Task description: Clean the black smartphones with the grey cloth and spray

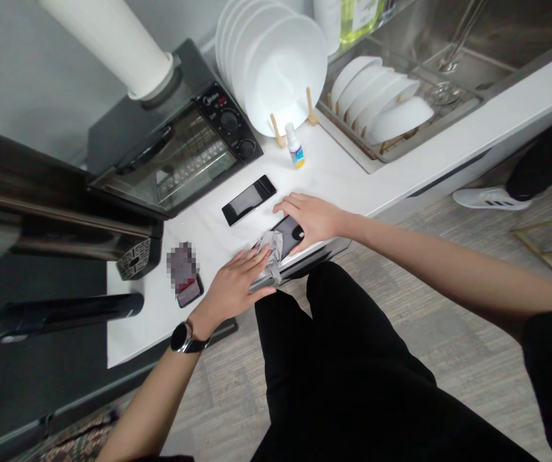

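A dark grey phone [291, 235] with a black camera patch lies face down near the counter's front edge. My right hand [315, 219] grips its right end, thumb on the near side and fingers on the far side. Over the phone's left part, my left hand [238, 282] holds a crumpled grey cloth [272, 251] under its fingers, its thumb toward the counter edge. Beyond them is a second phone [249, 200] with its dark screen up. Behind that stands a small white spray bottle [295, 151] with a blue and yellow label.
A third phone [190, 292], partly blurred out, lies left on the white counter [131, 340]. A toaster oven [174, 154], upright plates [285, 70] and a rack of bowls [372, 96] in the sink stand behind. Another person's shoe [492, 198] is at right.
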Available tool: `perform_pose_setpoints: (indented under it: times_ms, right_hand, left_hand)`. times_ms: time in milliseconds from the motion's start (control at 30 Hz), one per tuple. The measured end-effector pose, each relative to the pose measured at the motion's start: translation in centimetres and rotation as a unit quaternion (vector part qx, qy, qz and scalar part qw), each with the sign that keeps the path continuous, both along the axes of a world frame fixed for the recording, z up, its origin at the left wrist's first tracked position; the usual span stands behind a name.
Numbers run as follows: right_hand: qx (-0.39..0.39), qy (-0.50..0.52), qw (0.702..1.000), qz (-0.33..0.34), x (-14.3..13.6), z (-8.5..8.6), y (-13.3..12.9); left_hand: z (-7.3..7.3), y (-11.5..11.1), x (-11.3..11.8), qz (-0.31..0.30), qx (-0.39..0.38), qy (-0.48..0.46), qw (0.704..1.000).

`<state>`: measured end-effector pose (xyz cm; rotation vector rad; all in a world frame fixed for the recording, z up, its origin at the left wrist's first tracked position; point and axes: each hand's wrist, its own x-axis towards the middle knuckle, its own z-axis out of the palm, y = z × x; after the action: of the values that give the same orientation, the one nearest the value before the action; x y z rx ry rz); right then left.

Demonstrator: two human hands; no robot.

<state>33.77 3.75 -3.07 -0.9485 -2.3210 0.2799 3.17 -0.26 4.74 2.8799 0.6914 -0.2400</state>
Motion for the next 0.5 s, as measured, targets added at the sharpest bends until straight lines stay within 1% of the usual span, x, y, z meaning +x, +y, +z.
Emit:
perform_pose_setpoints:
  times_ms: [67,167,233,300,333,400,433,500]
  right_hand:
    - [0.012,-0.001,1.000,0.000,-0.1,-0.1,0.0]
    - [0.023,-0.013,1.000,0.001,-0.1,-0.2,0.1]
    - [0.024,-0.019,0.999,-0.015,0.0,-0.2,0.2]
    - [0.026,-0.017,0.999,-0.039,0.1,-0.3,0.2]
    - [0.026,-0.015,0.998,-0.047,0.1,-0.3,0.3]
    - [0.025,-0.016,0.998,-0.051,0.1,-0.3,0.3]
    - [0.023,-0.018,0.998,-0.049,0.1,-0.3,0.3]
    - [0.015,-0.018,0.999,-0.049,0.1,-0.3,0.2]
  left_hand:
    - [-0.3,0.8,2.3,-0.023,-0.008,-0.005,1.000]
    - [-1.0,2.5,7.0,-0.035,0.003,-0.029,0.999]
    - [-1.5,3.5,9.8,-0.040,0.014,-0.045,0.998]
    - [-1.9,4.0,11.4,-0.045,0.027,-0.051,0.997]
    - [-2.0,4.0,11.7,-0.046,0.034,-0.051,0.997]
    - [-2.0,3.6,10.9,-0.038,0.051,-0.050,0.997]
    - [-1.9,3.2,9.9,-0.027,0.058,-0.049,0.997]
    - [-1.5,2.2,7.3,0.004,0.067,-0.039,0.997]
